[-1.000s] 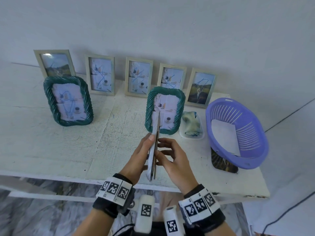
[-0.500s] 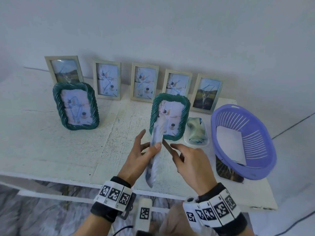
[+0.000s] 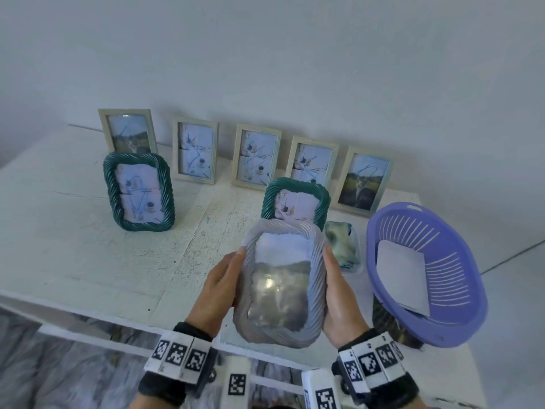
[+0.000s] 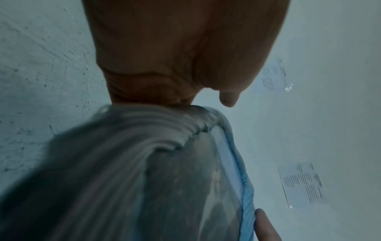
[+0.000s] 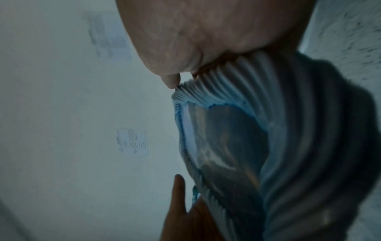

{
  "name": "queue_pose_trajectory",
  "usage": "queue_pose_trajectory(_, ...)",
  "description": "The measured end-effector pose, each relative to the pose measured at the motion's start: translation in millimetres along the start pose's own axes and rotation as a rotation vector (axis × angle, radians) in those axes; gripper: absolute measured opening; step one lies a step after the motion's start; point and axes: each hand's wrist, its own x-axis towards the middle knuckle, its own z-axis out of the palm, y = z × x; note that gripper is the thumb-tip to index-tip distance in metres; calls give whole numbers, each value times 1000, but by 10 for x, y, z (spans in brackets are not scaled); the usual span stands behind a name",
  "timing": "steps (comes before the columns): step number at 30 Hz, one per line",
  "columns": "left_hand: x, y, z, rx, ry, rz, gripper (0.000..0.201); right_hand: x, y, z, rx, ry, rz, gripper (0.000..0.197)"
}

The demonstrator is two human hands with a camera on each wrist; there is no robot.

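Observation:
I hold a pale grey-blue rope-edged picture frame [image 3: 281, 286] face up between both hands, above the table's front edge. A dark landscape photo shows behind its glass, with a white strip at the top. My left hand [image 3: 219, 286] grips its left side, thumb along the rim. My right hand [image 3: 339, 293] grips its right side. In the left wrist view the frame [image 4: 132, 171] fills the lower half under my palm [image 4: 175, 48]. The right wrist view shows the frame [image 5: 278, 146] beneath my right palm [image 5: 216, 32].
On the white table [image 3: 73, 246] two green rope frames [image 3: 138, 191] [image 3: 295, 202] stand in front of a row of several pale wooden frames [image 3: 256, 156] against the wall. A purple basket [image 3: 424, 273] with a white sheet sits at right, beside a clear dish [image 3: 343, 246].
The frame was held edge-on while my hands worked at its back; now it is turned face up and flat, gripped by both sides. The head view has shifted closer.

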Motion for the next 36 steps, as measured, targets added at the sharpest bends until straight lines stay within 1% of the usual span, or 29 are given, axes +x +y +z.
queue_pose_trajectory(1, -1, 21, -5, -35, -49, -58, 56, 4, 6, -15, -8, -34, 2, 55)
queue_pose_trajectory(2, -1, 27, -10, -61, -80, -95, 57, 9, 12, -16, -39, -57, -9, 47)
queue_pose_trajectory(3, 6, 32, -22, -81, -83, -110, 55, 15, 1, 2, -77, -85, -23, 37)
queue_pose_trajectory(4, 16, 32, -43, -91, -62, -115, 54, 32, -10, 30, -110, -106, -29, 31)
queue_pose_trajectory(6, 42, 32, -105, -87, 6, -127, 54, 71, -17, 85, -148, -158, -34, 35)
queue_pose_trajectory(8, 67, 54, -202, -51, 37, -106, 55, 127, -30, 151, -217, -165, -70, 41)
queue_pose_trajectory(10, 105, 125, -323, -16, 57, -68, 55, 227, -17, 234, -363, -146, -180, 50)
queue_pose_trajectory(11, 141, 171, -388, -9, 69, -50, 55, 288, -8, 292, -469, -141, -260, 48)
queue_pose_trajectory(13, 251, 260, -524, -14, 88, -14, 52, 408, 4, 439, -668, -102, -440, 26)
queue_pose_trajectory(14, 327, 303, -590, -16, 103, -1, 50, 474, 7, 523, -752, -78, -520, 20)
queue_pose_trajectory(16, 503, 394, -718, -18, 123, 25, 50, 624, 24, 700, -889, -21, -635, 23)
queue_pose_trajectory(18, 700, 488, -843, -13, 105, 37, 50, 790, 29, 872, -979, 50, -688, 25)
queue_pose_trajectory(20, 904, 553, -965, -12, 83, 34, 45, 943, 18, 1020, -1035, 92, -700, 27)
queue_pose_trajectory(23, 1210, 577, -1094, -7, 85, 20, 46, 1131, 10, 1174, -1047, 99, -669, 34)
queue_pose_trajectory(28, 1489, 558, -1174, 22, 55, 33, 36, 1378, 122, 1273, -1057, 136, -605, 48)
queue_pose_trajectory(32, 1647, 465, -1230, 30, 10, 29, 38, 1484, 210, 1270, -1088, 177, -560, 52)
queue_pose_trajectory(36, 1721, 380, -1280, 75, -47, 73, 44, 1461, 233, 1290, -1090, 199, -560, 59)
